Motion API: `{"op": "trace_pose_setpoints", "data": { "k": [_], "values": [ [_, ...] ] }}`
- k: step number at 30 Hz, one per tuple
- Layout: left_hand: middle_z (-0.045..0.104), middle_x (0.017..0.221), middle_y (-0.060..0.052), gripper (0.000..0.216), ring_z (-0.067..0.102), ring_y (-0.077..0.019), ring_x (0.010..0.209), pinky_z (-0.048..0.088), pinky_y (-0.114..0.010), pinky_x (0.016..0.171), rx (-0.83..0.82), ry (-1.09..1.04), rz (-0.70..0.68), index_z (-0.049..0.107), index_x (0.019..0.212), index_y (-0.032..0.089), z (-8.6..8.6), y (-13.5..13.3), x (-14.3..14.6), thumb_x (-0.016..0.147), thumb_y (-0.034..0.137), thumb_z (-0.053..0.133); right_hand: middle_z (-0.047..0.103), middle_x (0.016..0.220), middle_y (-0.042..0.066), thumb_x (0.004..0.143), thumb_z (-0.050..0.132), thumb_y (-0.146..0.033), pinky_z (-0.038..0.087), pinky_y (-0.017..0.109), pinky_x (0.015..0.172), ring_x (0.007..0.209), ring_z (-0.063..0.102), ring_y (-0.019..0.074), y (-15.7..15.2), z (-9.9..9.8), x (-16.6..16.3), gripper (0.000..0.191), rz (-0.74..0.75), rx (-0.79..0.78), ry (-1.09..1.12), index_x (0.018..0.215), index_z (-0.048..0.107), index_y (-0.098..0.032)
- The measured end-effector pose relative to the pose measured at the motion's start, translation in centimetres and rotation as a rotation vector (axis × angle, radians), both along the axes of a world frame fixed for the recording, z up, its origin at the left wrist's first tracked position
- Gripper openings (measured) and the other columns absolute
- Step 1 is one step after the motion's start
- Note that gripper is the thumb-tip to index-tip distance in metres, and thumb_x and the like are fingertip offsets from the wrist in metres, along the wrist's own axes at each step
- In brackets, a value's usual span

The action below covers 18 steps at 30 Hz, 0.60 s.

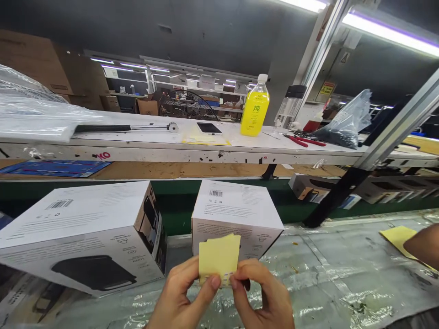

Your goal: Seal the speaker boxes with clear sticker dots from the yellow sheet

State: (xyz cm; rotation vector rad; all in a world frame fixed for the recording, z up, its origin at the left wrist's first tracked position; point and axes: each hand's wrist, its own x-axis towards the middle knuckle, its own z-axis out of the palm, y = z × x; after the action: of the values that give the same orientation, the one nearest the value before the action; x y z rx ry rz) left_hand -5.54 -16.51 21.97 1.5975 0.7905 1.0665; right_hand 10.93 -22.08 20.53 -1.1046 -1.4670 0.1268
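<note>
A small stack of yellow paper sheets (219,256), with a few small pale dots near the lower edge, is held upright between both hands. My left hand (185,292) pinches the lower left of the stack, thumb on the near face. At the lower right corner, the thumb and index fingertip of my right hand (264,292) close on the edge. Just behind the sheets stands a white printed box (236,205) with a barcode on top. To the left is a larger white box (78,228) picturing a dark device.
A green conveyor belt (178,214) runs behind the boxes. On the shelf (151,153) stand a yellow bottle (255,107), a phone (209,129) and red-handled pliers (305,140). Another person's hand (423,244) rests by yellow paper (398,235) at right.
</note>
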Motion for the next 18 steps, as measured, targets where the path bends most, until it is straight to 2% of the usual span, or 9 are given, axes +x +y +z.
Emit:
{"op": "trace_pose_setpoints", "data": {
  "k": [3,5,12,18],
  "values": [
    [0.081,0.1,-0.01,0.024,0.074,-0.0261,0.087,0.058,-0.029,0.085,0.169,0.076,0.001,0.085,0.107,0.028,-0.1,0.4,0.0,0.096,0.038,0.066,0.06,0.095,0.005,0.093,0.062,-0.003,0.056,0.027,0.066,0.077,0.064,0.0141,0.1,1.5,1.0,0.024,-0.064,0.06,-0.22,0.105,0.069,-0.023],
    [0.082,0.103,-0.008,0.024,0.075,-0.0254,0.09,0.058,-0.026,0.084,0.239,0.093,-0.007,0.083,0.114,0.032,0.0,0.5,0.0,0.096,0.032,0.066,0.059,0.095,0.006,0.091,0.064,-0.001,0.056,0.027,0.065,0.076,0.064,0.0143,0.0,2.2,1.5,0.027,-0.079,0.088,-0.321,0.108,0.07,-0.022],
    [0.081,0.107,-0.013,0.03,0.077,-0.0291,0.093,0.059,-0.027,0.08,0.353,0.103,0.006,0.081,0.121,0.03,0.8,0.4,-0.3,0.094,0.023,0.067,0.067,0.088,0.006,0.09,0.068,-0.003,0.057,0.027,0.064,0.072,0.067,0.0157,0.2,4.5,2.4,0.023,-0.066,0.132,-0.548,0.105,0.069,-0.02],
    [0.08,0.094,-0.007,0.036,0.075,-0.0227,0.085,0.057,-0.022,0.082,0.476,0.105,0.046,0.079,0.122,0.032,1.0,0.6,-0.2,0.092,0.016,0.068,0.071,0.085,0.005,0.088,0.068,-0.004,0.057,0.03,0.065,0.07,0.068,0.0165,0.9,5.3,2.3,0.018,-0.064,0.177,-0.687,0.098,0.069,-0.018]
  ]
}}
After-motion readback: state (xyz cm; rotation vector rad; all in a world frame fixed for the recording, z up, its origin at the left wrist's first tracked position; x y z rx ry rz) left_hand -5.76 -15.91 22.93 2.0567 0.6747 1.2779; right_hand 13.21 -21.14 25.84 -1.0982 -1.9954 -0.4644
